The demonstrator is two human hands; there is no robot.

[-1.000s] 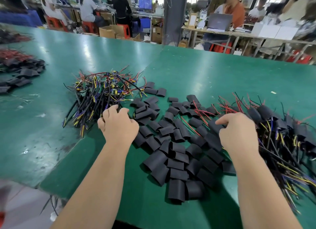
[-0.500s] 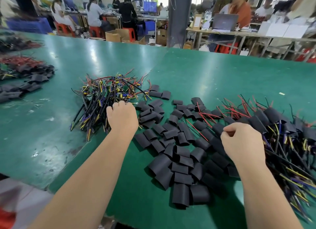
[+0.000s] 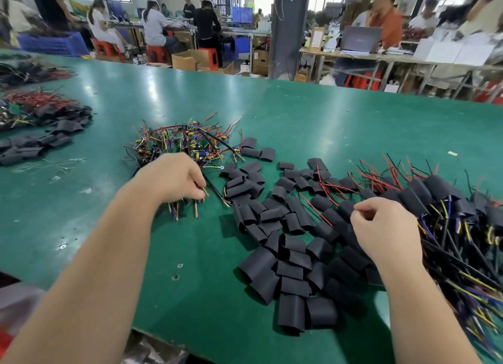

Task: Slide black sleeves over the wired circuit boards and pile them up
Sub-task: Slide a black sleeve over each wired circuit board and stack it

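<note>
While only the head view is given, the left hand [image 3: 177,178] is seen curled at the near side of the heap of wired circuit boards [image 3: 185,143], with wire ends pinched in its fingertips. The wires run toward the near edge of the table [image 3: 326,124]. The black sleeves [image 3: 285,255] are spread just to its right, under the right hand [image 3: 386,227], which is the nearer one. Its fingers are curled, but whether anything is held cannot be told. Sleeved boards [image 3: 449,200] are piled toward the right edge.
</note>
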